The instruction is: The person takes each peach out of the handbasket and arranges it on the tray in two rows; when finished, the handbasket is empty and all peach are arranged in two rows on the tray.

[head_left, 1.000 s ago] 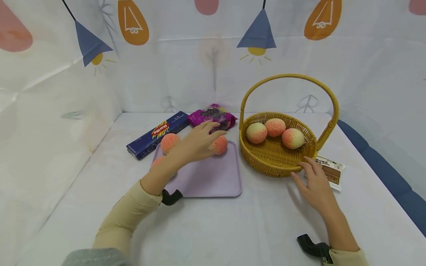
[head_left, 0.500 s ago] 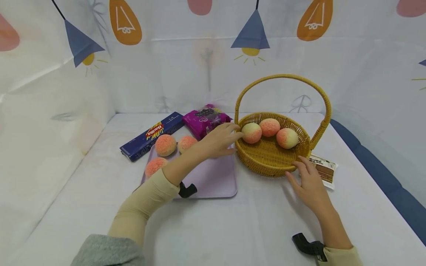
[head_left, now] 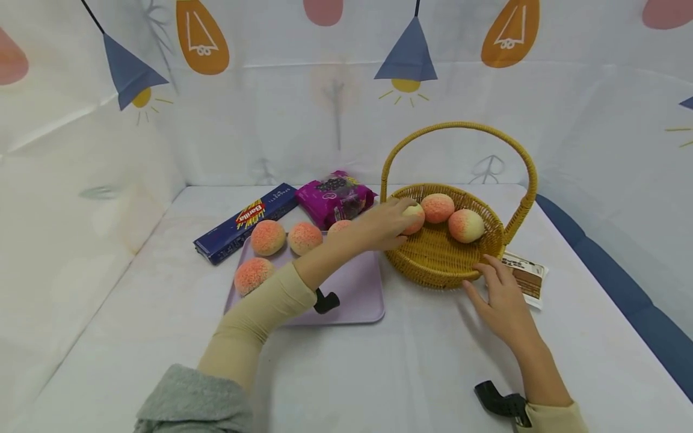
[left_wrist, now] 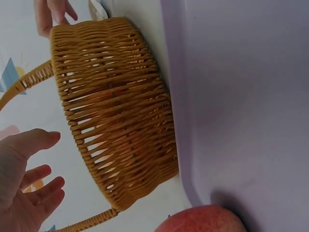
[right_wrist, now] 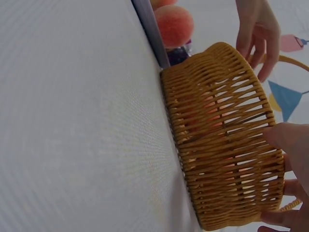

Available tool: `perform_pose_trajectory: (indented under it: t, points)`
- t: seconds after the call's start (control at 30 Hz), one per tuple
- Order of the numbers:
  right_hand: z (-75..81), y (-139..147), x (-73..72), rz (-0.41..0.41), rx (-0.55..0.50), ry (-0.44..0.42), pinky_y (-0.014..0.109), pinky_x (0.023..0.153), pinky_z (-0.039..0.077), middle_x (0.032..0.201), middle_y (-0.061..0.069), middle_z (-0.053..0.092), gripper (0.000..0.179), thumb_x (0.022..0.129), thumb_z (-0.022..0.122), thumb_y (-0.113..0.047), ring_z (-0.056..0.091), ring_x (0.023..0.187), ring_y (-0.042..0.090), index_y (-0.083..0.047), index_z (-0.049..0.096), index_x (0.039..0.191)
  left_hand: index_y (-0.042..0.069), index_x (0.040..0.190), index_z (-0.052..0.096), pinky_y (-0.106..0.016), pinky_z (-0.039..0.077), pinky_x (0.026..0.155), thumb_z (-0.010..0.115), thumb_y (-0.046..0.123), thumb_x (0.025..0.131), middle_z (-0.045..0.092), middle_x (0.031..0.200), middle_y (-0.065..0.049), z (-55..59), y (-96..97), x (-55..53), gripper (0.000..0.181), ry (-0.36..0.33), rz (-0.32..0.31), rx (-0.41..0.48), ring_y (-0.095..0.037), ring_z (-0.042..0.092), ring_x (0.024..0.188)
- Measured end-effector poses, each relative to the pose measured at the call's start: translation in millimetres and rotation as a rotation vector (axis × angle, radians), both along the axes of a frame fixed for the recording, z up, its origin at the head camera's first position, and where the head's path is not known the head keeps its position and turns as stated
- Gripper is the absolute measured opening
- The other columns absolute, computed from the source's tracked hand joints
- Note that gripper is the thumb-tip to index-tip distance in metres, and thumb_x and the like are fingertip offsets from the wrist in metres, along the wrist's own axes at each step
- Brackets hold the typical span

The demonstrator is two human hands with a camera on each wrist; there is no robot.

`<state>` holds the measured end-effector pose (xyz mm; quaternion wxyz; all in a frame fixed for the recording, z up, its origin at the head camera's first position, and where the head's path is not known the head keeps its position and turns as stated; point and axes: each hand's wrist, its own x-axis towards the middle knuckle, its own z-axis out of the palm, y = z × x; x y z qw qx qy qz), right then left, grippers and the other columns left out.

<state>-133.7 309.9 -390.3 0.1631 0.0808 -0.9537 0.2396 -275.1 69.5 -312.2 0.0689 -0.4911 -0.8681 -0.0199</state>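
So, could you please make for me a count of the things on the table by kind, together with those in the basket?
Basket: 1
Tray: 1
Peaches: 7
Blue spaghetti box: 1
Purple bag: 1
White-and-brown packet: 1
Total: 12

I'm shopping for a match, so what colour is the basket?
Golden yellow: the basket shows its colour best in the head view.

The way in runs over the front rim of the round yellow wicker basket (head_left: 433, 278); its arched handle (head_left: 460, 125) spans above, the left grip (head_left: 383, 225) blocks its left, the right grip (head_left: 506, 310) its front right, round pink-and-cream fruits (head_left: 438, 208) its back.
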Motion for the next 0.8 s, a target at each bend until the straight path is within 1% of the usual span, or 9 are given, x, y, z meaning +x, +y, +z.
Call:
perform_pose_trajectory:
  t: [0.1,0.2,0.27,0.33,0.47,0.6,0.63,0.7,0.8]
  points:
    - [3.2,0,-1.6,-0.002,0.002,-0.003,0.06,0.097,0.024,0.137,0.026,0.031,0.046,0.092,0.053,-0.03,0.028,0.124,0.045,0.004,0.045,0.123,0.019,0.118,0.053,-0.035,0.046,0.085,0.058,0.022,0.089,0.036,0.137,-0.012,-1.3,8.4,-6.8,0.03,0.042,-0.009,-0.008,-0.027,0.041,0.121]
    - [5.3,1,-3.4,-0.003,0.005,-0.007,0.06,0.096,0.024,0.137,0.026,0.031,0.046,0.092,0.053,-0.031,0.028,0.124,0.045,0.003,0.045,0.123,0.019,0.118,0.055,-0.032,0.046,0.085,0.052,0.019,0.092,0.034,0.141,-0.012,-2.4,15.4,-12.5,0.026,0.073,-0.01,-0.015,-0.028,0.038,0.124]
    - [5.6,1,-4.6,-0.002,0.006,-0.004,0.061,0.096,0.025,0.137,0.026,0.031,0.046,0.092,0.053,-0.03,0.028,0.124,0.045,0.003,0.045,0.123,0.019,0.119,0.056,-0.031,0.046,0.084,0.049,0.017,0.093,0.033,0.142,-0.012,-3.0,20.0,-15.4,0.027,0.076,-0.001,-0.017,-0.029,0.037,0.125]
    - [5.0,2,-5.3,-0.001,0.005,0.002,0.061,0.095,0.025,0.137,0.026,0.032,0.046,0.092,0.053,-0.029,0.029,0.124,0.046,0.004,0.045,0.123,0.019,0.121,0.055,-0.031,0.046,0.084,0.047,0.016,0.093,0.032,0.142,-0.012,-3.7,24.4,-16.7,0.029,0.064,0.014,-0.027,-0.03,0.036,0.125]
    - [1.5,4,-5.3,-0.005,0.005,0.018,0.062,0.094,0.026,0.135,0.026,0.033,0.045,0.092,0.053,-0.029,0.03,0.123,0.046,0.004,0.046,0.122,0.019,0.123,0.055,-0.031,0.048,0.082,0.052,0.017,0.092,0.03,0.143,-0.011,-9.4,32.5,-17.9,0.031,0.048,0.025,-0.035,-0.032,0.038,0.123]
    - [-2.5,4,-3.2,-0.007,-0.002,0.026,0.063,0.093,0.026,0.135,0.026,0.034,0.044,0.093,0.053,-0.03,0.031,0.121,0.047,0.004,0.047,0.121,0.019,0.122,0.056,-0.035,0.041,0.091,0.061,0.023,0.088,0.035,0.137,-0.012,-22.2,39.1,-19.4,0.035,0.129,-0.012,-0.059,-0.029,0.045,0.117]
    - [-3.5,4,-2.5,-0.007,-0.003,0.027,0.063,0.093,0.026,0.135,0.026,0.034,0.044,0.093,0.053,-0.03,0.031,0.121,0.047,0.004,0.047,0.121,0.019,0.122,0.056,-0.035,0.041,0.092,0.062,0.024,0.087,0.035,0.137,-0.012,-25.9,40.4,-19.5,0.036,0.134,-0.014,-0.067,-0.028,0.045,0.116]
    - [-4.7,4,-0.7,-0.007,-0.005,0.028,0.063,0.092,0.026,0.134,0.026,0.035,0.043,0.092,0.053,-0.029,0.031,0.121,0.047,0.004,0.047,0.12,0.02,0.123,0.055,-0.033,0.04,0.092,0.063,0.026,0.087,0.034,0.137,-0.012,-33.3,42.5,-19.5,0.037,0.119,-0.005,-0.078,-0.028,0.044,0.116]
    - [-6.0,3,1.4,-0.01,-0.001,0.033,0.063,0.091,0.027,0.133,0.025,0.036,0.042,0.092,0.055,-0.028,0.032,0.12,0.047,0.003,0.049,0.118,0.022,0.127,0.052,-0.03,0.043,0.088,0.061,0.027,0.088,0.03,0.141,-0.01,-42.2,44.5,-18.6,0.041,0.035,0.062,-0.078,-0.032,0.037,0.122]
